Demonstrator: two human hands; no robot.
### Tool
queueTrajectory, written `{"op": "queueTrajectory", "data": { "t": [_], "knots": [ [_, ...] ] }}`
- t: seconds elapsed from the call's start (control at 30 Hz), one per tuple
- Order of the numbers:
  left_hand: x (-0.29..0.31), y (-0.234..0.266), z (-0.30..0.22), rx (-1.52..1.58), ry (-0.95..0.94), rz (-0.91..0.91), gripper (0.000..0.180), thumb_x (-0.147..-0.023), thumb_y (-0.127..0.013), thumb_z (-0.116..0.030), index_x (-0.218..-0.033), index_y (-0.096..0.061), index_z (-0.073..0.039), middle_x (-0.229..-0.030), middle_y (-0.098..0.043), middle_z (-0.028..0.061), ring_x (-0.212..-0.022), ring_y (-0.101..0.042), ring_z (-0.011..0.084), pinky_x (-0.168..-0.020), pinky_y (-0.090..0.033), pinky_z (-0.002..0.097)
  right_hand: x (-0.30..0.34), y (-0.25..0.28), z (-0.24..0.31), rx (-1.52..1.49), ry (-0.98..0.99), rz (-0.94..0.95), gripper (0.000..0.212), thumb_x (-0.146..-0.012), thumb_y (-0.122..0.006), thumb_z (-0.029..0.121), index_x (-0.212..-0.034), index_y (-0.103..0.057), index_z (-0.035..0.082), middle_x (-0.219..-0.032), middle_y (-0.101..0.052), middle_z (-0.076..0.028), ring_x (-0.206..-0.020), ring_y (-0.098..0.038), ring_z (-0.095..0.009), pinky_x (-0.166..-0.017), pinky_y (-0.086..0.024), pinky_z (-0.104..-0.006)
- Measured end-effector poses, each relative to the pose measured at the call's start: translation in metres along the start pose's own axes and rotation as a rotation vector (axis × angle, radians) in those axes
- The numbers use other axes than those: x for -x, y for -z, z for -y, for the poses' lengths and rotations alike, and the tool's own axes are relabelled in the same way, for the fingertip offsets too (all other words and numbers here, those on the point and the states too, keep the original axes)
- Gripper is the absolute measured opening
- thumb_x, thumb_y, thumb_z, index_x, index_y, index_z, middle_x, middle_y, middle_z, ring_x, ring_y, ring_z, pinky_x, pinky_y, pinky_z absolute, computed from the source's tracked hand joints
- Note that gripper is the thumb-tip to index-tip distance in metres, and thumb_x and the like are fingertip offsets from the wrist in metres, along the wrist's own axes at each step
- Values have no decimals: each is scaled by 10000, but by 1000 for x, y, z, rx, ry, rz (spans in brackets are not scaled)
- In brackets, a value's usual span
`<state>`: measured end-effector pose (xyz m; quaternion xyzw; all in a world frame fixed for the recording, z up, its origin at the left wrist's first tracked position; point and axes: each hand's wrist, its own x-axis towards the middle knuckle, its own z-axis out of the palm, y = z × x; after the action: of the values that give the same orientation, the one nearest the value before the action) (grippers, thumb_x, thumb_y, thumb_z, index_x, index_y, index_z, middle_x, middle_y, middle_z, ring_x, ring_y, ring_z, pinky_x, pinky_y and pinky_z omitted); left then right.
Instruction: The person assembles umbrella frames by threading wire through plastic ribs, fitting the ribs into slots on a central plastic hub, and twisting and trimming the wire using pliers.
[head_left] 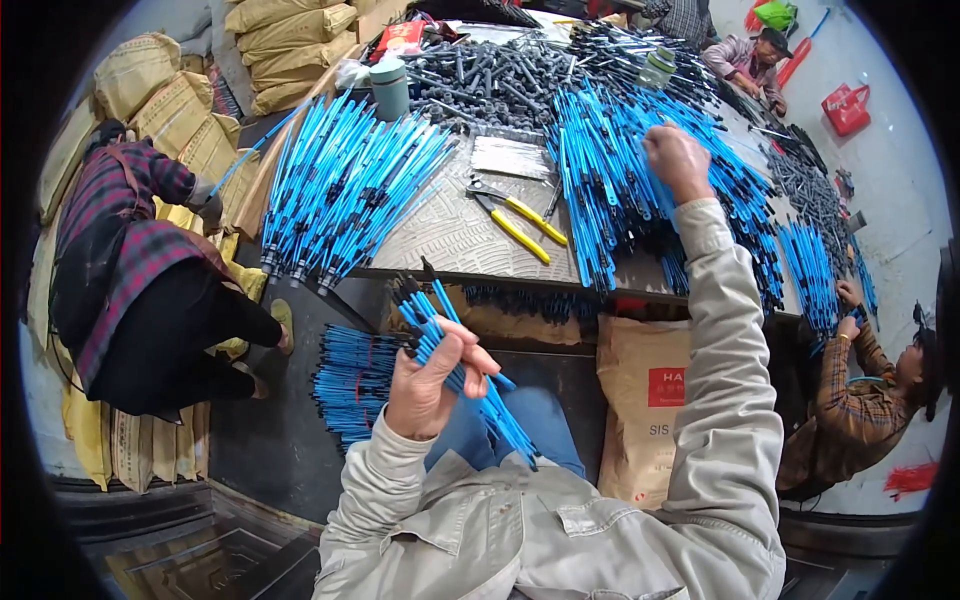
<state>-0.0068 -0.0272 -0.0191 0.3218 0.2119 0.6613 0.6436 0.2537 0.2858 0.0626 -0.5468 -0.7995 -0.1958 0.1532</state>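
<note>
My left hand [435, 385] is wrapped round a small bundle of thin blue rods with black ends [500, 420], held slantwise above my lap. One rod in it stands out above the others, its black tip pointing up. Over the big heap of blue rods [600, 170] at the table's right, my right hand [677, 160] is closed with its fingers curled in. Whatever those fingers pinch, if anything, is hidden. Left on the table lies another fan of blue rods with black ends [345, 185].
Between the heaps lie yellow-handled pliers [515, 220] and a tray of thin white pieces [510, 155]. A grey-green tumbler [389, 88] stands behind them near black parts [480, 80]. Bundled rods [350, 380] and a paper sack [640, 420] are under the table. Several other people work around.
</note>
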Motion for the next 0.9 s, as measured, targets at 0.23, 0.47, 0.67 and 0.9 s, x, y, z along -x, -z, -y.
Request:
{"op": "queueTrajectory", "data": {
  "t": [0.23, 0.47, 0.67, 0.9],
  "knots": [
    [-10, -8, 28, -210, 279, -9, 291, -931, -508, -253, -1044, -581, 5, -812, -657, 158, -647, -621, 190, -616, -500, 286, 14, 30, -24, -548, -22, -199, 219, -832, -596, 261, -888, -663, 60, -765, -647, -94, -738, -635, -248, -640, -484, -360],
    [-8, -34, 50, -133, 253, 52, 302, -926, -499, -313, -1032, -571, -40, -1068, -604, 202, -965, -609, 283, -827, -495, 382, -56, 61, -54, -946, 103, -101, 216, -884, -577, 205, -939, -651, 9, -734, -577, 30, -671, -510, -64, -611, -427, -230],
    [-11, -21, 44, -58, 257, -20, 340, -943, -460, -321, -1084, -542, -23, -1178, -548, 229, -1075, -562, 300, -905, -461, 400, 4, 136, -7, -1210, 135, -404, 308, -918, -515, 290, -996, -631, 16, -783, -569, 8, -675, -482, -48, -573, -364, -181],
    [-40, 4, 20, -95, 88, -175, 396, -955, -434, -283, -1186, -465, 37, -1169, -552, 230, -1069, -565, 302, -912, -457, 415, 186, 114, 34, -1614, 73, 91, 254, -882, -562, 223, -773, -571, -6, -747, -562, -51, -657, -521, -91, -572, -410, -217]
  ]
}}
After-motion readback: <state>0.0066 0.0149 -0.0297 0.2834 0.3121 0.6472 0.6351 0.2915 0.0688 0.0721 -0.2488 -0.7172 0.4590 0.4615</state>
